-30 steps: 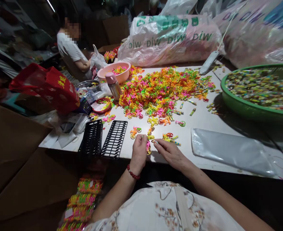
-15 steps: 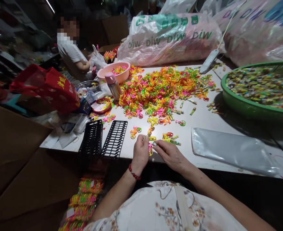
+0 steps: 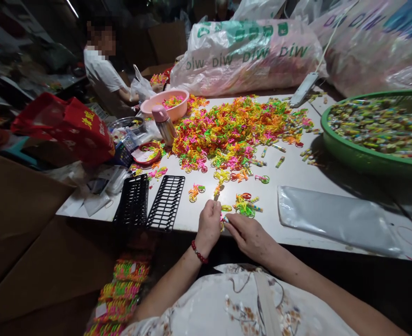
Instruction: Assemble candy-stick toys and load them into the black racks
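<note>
My left hand (image 3: pixel 209 225) is closed at the table's front edge, pinching a small pink-and-yellow plastic toy bicycle (image 3: pixel 222 226) that is mostly hidden by fingers. Close against it, my right hand (image 3: pixel 251 234) pinches a small tube with coloured bits (image 3: pixel 226 219) at the toy. Just beyond my hands lie a yellow toy part (image 3: pixel 226 207) and an orange-and-yellow toy (image 3: pixel 217 189). A small cluster of green and yellow toy bicycles (image 3: pixel 244 205) with tubes sits right of them. To the left lies an orange toy bicycle (image 3: pixel 195 191).
A large heap of colourful toy bicycles (image 3: pixel 234 126) covers the table's middle. Black plastic racks (image 3: pixel 166 203) lie at left, a flat plastic bag stack (image 3: pixel 335 219) at right. A green basket (image 3: pixel 370 151) holds many tubes. A steel flask (image 3: pixel 164 126) stands by a pink basin (image 3: pixel 180 109). A co-worker (image 3: pixel 104 77) is at far left.
Both hands have shifted slightly toward me and to the right, still together on the toy. More of the green toy in the right-hand cluster shows now. The co-worker's arm has moved.
</note>
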A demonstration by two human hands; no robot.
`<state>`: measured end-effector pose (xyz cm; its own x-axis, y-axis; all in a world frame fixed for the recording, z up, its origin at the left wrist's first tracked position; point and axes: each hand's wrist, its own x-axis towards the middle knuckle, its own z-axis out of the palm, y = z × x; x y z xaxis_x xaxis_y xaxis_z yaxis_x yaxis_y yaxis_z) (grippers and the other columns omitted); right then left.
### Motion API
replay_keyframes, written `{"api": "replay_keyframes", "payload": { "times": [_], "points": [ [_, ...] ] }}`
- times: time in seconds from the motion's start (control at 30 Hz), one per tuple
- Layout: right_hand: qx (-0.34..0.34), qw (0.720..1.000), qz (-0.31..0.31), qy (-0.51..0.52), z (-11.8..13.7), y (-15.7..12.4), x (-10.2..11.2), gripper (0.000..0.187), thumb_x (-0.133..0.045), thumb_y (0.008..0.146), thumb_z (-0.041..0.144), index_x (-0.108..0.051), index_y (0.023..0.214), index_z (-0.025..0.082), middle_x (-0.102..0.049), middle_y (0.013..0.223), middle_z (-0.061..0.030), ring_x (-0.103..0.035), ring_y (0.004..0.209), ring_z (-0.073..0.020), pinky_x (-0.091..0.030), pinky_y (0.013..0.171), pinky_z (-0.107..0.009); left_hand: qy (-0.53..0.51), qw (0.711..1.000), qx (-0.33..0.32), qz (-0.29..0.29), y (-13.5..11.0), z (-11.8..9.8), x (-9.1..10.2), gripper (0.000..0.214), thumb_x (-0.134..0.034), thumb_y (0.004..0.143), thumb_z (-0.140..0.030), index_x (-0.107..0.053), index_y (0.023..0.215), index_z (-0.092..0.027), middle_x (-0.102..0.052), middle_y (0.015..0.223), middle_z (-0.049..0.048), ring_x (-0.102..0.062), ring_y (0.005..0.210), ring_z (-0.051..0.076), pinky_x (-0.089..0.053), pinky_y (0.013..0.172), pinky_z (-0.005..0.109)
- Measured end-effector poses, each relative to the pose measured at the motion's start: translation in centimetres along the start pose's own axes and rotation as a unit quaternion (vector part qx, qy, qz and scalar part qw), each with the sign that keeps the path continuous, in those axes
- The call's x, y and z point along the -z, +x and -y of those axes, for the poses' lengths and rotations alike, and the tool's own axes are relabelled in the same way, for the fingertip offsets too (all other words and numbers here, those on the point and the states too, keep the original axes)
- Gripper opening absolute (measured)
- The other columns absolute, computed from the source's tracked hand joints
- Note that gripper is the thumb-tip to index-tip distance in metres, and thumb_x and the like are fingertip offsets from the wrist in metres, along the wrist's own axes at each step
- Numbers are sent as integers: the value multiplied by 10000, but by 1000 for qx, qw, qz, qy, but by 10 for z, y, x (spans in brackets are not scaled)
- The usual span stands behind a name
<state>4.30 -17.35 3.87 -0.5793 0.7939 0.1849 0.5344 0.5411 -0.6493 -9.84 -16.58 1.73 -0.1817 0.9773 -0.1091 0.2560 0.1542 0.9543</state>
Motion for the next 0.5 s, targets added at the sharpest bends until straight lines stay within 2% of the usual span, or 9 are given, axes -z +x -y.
{"api": "replay_keyframes", "payload": {
  "times": [0.1, 0.17, 0.23, 0.3, 0.4, 0.5],
  "points": [
    [-43, 998, -10, 35, -11, -8, 14, 206, -412, 981, 271, -595, 921, 201, -671, 839, -50, -617, 757, -173, -458, 701, -278, 29, 999, -10, 9, 7, -5, 5, 311, -305, 972, -426, -469, 813, -215, -487, 689, -26, -462, 641, 132, -373, 632, 261],
    [-92, 994, -58, 17, -27, -15, 27, 211, -440, 974, 324, -616, 952, 209, -679, 832, -41, -623, 730, -169, -460, 681, -273, 93, 995, -33, -33, 20, -6, 18, 267, -295, 978, -373, -500, 917, -215, -551, 771, 3, -517, 704, 151, -404, 689, 282],
    [-131, 986, -101, -37, -47, -23, 41, 233, -465, 961, 368, -636, 956, 209, -674, 807, -39, -616, 699, -173, -457, 660, -281, 194, 974, -64, -102, 37, -1, 34, 186, -372, 951, -312, -512, 994, -196, -581, 918, 60, -548, 849, 189, -422, 792, 322],
    [-131, 978, -118, -115, -68, -29, 53, 270, -476, 951, 396, -660, 935, 199, -664, 820, -59, -611, 750, -200, -464, 708, -312, 312, 935, -87, -145, 54, 8, 49, 188, -466, 905, -289, -527, 1032, -164, -552, 1054, 126, -515, 1022, 248, -401, 909, 384],
    [-97, 957, -148, -230, -92, -30, 69, 322, -478, 942, 413, -688, 925, 170, -644, 919, -121, -577, 904, -260, -458, 834, -379, 426, 894, -84, -114, 74, 22, 62, 187, -535, 861, -313, -560, 942, -146, -531, 1010, 145, -483, 1060, 300, -383, 946, 445],
    [-102, 933, -173, -297, -112, -15, 84, 317, -465, 947, 372, -694, 958, 153, -629, 979, -141, -552, 946, -268, -438, 892, -391, 434, 893, -85, -88, 81, 30, 64, 102, -548, 835, -267, -542, 853, -167, -533, 943, 114, -502, 1013, 284, -397, 921, 432]
  ]
}}
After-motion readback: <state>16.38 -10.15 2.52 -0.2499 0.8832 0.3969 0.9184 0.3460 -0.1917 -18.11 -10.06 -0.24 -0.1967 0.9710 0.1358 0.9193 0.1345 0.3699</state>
